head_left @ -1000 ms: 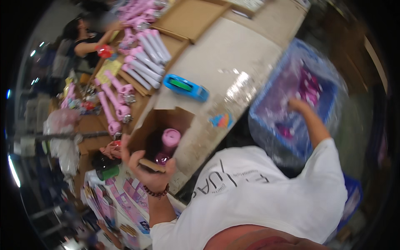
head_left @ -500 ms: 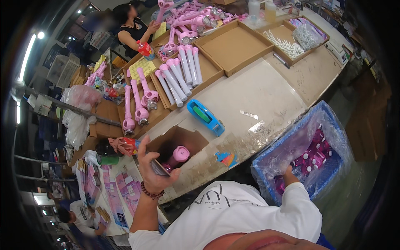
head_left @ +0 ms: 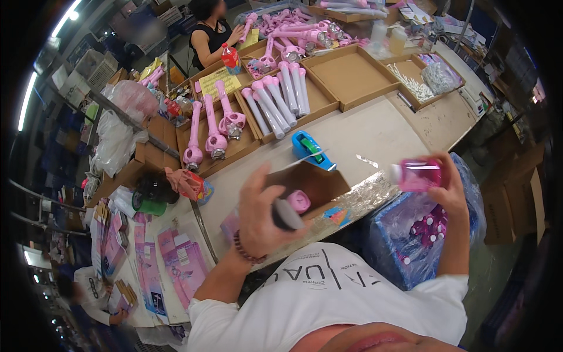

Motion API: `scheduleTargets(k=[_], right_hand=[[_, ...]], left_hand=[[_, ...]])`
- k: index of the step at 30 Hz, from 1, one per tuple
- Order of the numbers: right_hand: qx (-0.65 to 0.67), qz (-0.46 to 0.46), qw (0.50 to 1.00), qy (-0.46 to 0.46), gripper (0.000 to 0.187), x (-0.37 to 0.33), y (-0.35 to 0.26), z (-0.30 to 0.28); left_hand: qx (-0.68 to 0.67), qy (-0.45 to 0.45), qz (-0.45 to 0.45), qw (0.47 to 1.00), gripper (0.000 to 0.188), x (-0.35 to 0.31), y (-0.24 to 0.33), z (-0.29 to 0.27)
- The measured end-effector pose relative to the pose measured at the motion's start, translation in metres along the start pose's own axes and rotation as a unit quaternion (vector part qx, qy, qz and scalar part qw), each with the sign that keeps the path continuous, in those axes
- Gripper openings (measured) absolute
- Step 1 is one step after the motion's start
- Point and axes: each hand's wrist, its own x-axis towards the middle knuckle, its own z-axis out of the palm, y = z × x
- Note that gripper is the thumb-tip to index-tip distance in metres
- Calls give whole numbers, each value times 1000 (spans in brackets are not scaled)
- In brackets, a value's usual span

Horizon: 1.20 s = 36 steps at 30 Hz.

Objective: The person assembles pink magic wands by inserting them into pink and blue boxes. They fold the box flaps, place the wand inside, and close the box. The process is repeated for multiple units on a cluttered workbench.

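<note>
In my right hand [head_left: 451,190], raised above the blue crate [head_left: 390,258], is a small bottle of magenta liquid [head_left: 423,175] with its white cap pointing left. My left hand [head_left: 258,214] is closed around the near left side of an open cardboard box [head_left: 324,183] on the table. A pink plastic part [head_left: 298,201] shows inside that box. By my left fingers is a dark, rounded flap-like piece [head_left: 286,215], too blurred to name surely. More magenta bottles [head_left: 431,226] lie in the plastic-lined crate.
Behind the box lies a blue tape dispenser [head_left: 314,149]. Cardboard trays [head_left: 352,76] hold pink wand handles [head_left: 215,141], clear tubes [head_left: 271,104] and white sticks [head_left: 413,82]. Printed flat cartons [head_left: 185,264] lie at left. A person [head_left: 211,38] works at the far side.
My right hand has come up out of the crate with a magenta bottle and moved toward the box. My view has shifted, and my left hand is still at the box.
</note>
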Motion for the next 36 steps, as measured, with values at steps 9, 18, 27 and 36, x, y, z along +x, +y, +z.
scheduleTargets(k=[9,18,27,36], right_hand=[[-321,-36,839,-437,49,49,-83,222],[-495,56,648,-577,43,52,-72,311],[-451,-28,692,-564,30,34,-78,344],[-82,-123,929,-338,37,53,-128,287]], left_hand=[[-42,33,51,997,86,-40,21,-42],[-87,74,60,992,74,-72,25,-63],[-99,98,71,988,69,-100,12,-91],[-173,111,9,979,76,-124,-27,-133]])
